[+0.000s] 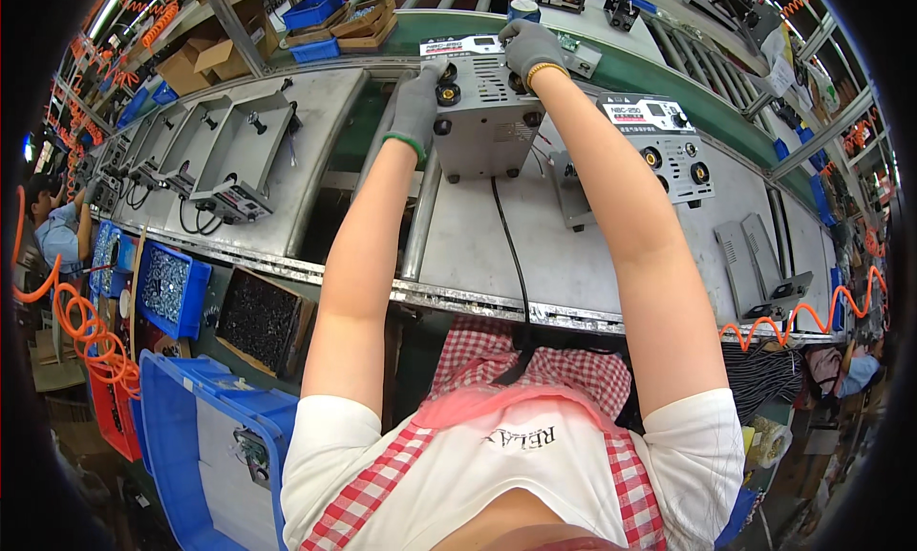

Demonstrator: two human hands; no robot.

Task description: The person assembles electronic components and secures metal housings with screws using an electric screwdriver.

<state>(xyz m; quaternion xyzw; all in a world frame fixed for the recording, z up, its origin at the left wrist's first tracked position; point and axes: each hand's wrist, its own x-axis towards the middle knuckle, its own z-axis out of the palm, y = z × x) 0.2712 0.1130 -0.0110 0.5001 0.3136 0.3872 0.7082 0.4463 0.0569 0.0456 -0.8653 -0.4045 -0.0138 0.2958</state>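
Observation:
A grey metal-cased welding machine [487,136] stands in front of me at the far side of the bench, with vents, dark round sockets and a white panel strip. My left hand [416,107], in a grey glove with a green cuff, is closed against its left side, the fingertips at the upper left edge. The other side is held by my right hand [533,50], gloved in grey with a yellow cuff, near the top corner. Its fingers curl, partly hidden. A black cable [509,250] runs from beneath the machine toward me. A second welding machine [659,150] sits to the right, partly behind my right forearm.
Several open metal casings [215,150] line the bench at left. Bent metal plates [759,264] lie at right. Below the bench edge are a blue bin of screws [170,284], a box of black parts [258,317] and a large blue crate [177,455]. Orange coiled hoses [95,336] hang nearby.

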